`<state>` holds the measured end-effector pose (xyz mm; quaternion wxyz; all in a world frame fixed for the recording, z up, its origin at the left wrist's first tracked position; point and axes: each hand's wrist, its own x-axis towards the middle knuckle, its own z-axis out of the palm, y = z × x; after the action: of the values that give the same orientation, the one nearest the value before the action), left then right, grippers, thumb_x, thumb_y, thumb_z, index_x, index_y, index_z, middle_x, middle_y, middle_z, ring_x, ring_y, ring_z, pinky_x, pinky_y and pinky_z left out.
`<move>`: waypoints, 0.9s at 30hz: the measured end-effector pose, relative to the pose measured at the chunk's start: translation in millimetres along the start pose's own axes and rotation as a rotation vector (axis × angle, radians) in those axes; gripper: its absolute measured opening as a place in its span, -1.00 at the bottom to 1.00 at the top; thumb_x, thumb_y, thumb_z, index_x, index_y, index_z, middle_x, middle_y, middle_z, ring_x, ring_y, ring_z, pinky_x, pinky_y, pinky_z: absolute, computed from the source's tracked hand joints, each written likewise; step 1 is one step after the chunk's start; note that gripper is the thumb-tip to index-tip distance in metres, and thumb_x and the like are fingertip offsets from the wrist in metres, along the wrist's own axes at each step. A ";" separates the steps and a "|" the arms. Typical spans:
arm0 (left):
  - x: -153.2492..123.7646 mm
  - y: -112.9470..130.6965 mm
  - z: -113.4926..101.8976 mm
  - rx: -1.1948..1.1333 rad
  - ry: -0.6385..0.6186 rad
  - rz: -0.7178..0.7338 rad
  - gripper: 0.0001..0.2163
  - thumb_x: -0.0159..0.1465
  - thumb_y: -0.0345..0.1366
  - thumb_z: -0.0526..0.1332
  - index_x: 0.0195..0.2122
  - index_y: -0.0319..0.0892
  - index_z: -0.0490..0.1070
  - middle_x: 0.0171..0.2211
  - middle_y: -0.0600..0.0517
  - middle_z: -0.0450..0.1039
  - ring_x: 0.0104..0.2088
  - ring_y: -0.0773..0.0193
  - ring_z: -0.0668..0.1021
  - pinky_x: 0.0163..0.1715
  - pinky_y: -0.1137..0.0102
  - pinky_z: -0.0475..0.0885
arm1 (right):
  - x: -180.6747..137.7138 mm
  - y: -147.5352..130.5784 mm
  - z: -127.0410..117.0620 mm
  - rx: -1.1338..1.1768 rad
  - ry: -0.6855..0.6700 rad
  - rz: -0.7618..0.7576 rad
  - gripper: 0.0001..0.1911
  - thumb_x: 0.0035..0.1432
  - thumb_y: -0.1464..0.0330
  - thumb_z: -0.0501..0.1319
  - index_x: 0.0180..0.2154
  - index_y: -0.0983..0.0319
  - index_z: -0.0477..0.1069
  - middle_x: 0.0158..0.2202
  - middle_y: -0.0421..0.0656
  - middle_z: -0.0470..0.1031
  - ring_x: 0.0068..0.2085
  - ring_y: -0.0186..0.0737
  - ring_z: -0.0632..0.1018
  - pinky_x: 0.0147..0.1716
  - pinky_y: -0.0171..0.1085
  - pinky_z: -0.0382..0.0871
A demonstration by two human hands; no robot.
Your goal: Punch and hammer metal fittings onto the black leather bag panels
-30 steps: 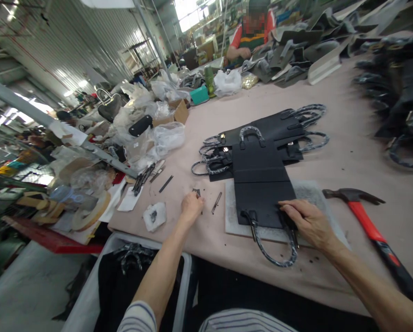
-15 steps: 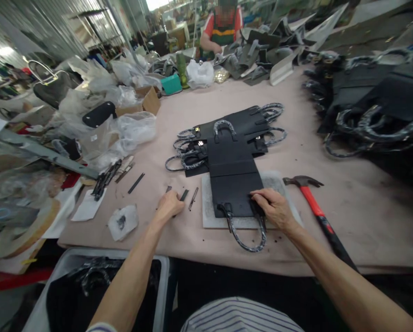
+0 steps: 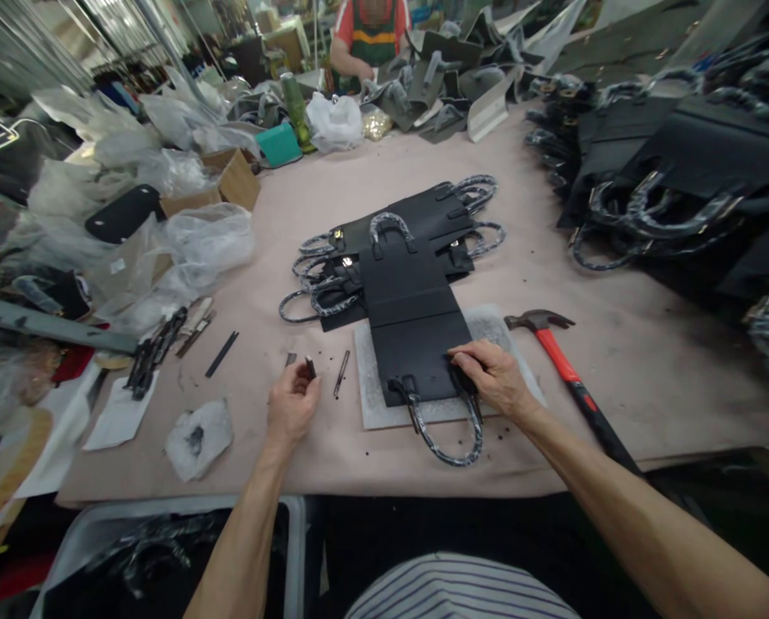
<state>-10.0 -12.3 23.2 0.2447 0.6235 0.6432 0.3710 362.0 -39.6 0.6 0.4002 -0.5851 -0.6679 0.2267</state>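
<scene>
Closest to the person's striped shirt (image 3: 454,593), on the left, is a white bin (image 3: 297,533) with black things in it. Then the bench (image 3: 281,468) begins. A round handle (image 3: 454,460) in shiny clear wrap hangs over the near end of a flat black bag piece (image 3: 416,279).

Both hands are over the bench. The right hand (image 3: 493,376) touches the bag piece at its near right corner, where the handle joins on. Its fingers are bent in close together. I can't tell if they hold the handle's end or just press there. The left hand (image 3: 292,404) is off to the left, not touching the bag piece. Its thumb and finger pinch a short dark bit (image 3: 310,368), with almost no gap between them.

The bag piece is to the right of the left hand, and the right hand is the nearer one. Its long way runs from the person out across the bench, and the far end leans a little left. Between the left hand and the bag piece lies a thin rod (image 3: 341,374), pointing much the same way as the dark bit.

Under the near half is a pale slab (image 3: 500,327). A hammer (image 3: 574,383) with a red and black handle lies to its right. The far half rests on more black bag pieces (image 3: 416,211). A big black pile (image 3: 674,163) sits farther right. At the back, a co-worker (image 3: 375,34) is near some grey pieces (image 3: 448,77).
</scene>
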 end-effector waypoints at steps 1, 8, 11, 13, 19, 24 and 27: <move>-4.2 -2.8 0.5 0.018 0.027 0.023 -0.69 0.18 -0.14 0.28 -0.11 -0.19 0.51 -0.29 -0.03 0.62 -0.40 0.24 0.61 -0.30 0.36 0.57 | -0.1 -0.1 0.0 -0.002 0.002 -0.001 -0.74 0.34 0.23 0.14 -0.22 0.13 0.60 -0.31 -0.13 0.63 -0.24 -0.11 0.57 -0.19 -0.11 0.38; -28.7 -24.7 0.9 -0.074 0.137 -0.043 -0.68 0.26 -0.15 0.29 -0.04 -0.22 0.50 -0.16 -0.11 0.66 -0.20 0.15 0.71 -0.07 0.25 0.63 | -0.3 0.6 0.1 0.011 0.007 0.000 -0.77 0.34 0.26 0.16 -0.21 0.13 0.59 -0.32 -0.15 0.63 -0.24 -0.12 0.56 -0.19 -0.12 0.36; -33.7 -27.1 2.1 -0.123 0.102 -0.064 -0.71 0.27 -0.14 0.30 -0.08 -0.22 0.50 -0.16 -0.11 0.67 -0.17 0.14 0.71 -0.03 0.23 0.63 | 0.3 -0.6 -0.6 0.006 0.000 0.003 -0.76 0.34 0.26 0.15 -0.22 0.13 0.59 -0.31 -0.14 0.63 -0.24 -0.12 0.57 -0.20 -0.11 0.36; -34.4 -25.8 2.8 -0.091 0.081 -0.039 -0.74 0.27 -0.16 0.29 -0.10 -0.21 0.50 -0.16 -0.10 0.67 -0.17 0.14 0.71 -0.03 0.23 0.62 | 0.5 -1.6 -1.0 0.003 -0.001 0.004 -0.76 0.34 0.26 0.15 -0.22 0.13 0.59 -0.31 -0.14 0.63 -0.24 -0.11 0.57 -0.20 -0.11 0.36; -33.7 -20.9 5.7 -0.042 0.126 -0.040 -0.75 0.22 -0.17 0.31 -0.16 -0.22 0.49 -0.23 -0.11 0.65 -0.25 0.14 0.71 -0.16 0.28 0.65 | 0.0 -2.2 -0.4 0.013 0.017 0.007 -0.75 0.34 0.24 0.14 -0.22 0.12 0.59 -0.31 -0.14 0.63 -0.24 -0.10 0.57 -0.19 -0.10 0.36; -35.5 -17.0 9.1 -0.146 0.174 -0.150 -0.70 0.22 -0.15 0.33 -0.11 -0.23 0.51 -0.21 -0.11 0.66 -0.20 0.13 0.71 -0.08 0.23 0.64 | 0.4 -0.5 0.4 0.013 0.026 0.002 -0.75 0.33 0.25 0.15 -0.23 0.12 0.60 -0.33 -0.13 0.62 -0.26 -0.11 0.56 -0.20 -0.11 0.36; -36.6 -1.7 18.8 -0.261 0.161 -0.172 -0.66 0.25 -0.13 0.34 -0.06 -0.25 0.50 -0.18 -0.14 0.67 -0.16 0.12 0.71 -0.03 0.19 0.63 | 0.7 -0.2 0.4 0.011 0.023 -0.001 -0.76 0.33 0.26 0.15 -0.23 0.13 0.60 -0.33 -0.14 0.62 -0.26 -0.12 0.56 -0.21 -0.11 0.36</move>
<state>7.4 -45.0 5.1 0.3020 0.4973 0.6583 0.4776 361.6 -38.9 0.7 0.4112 -0.5849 -0.6624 0.2235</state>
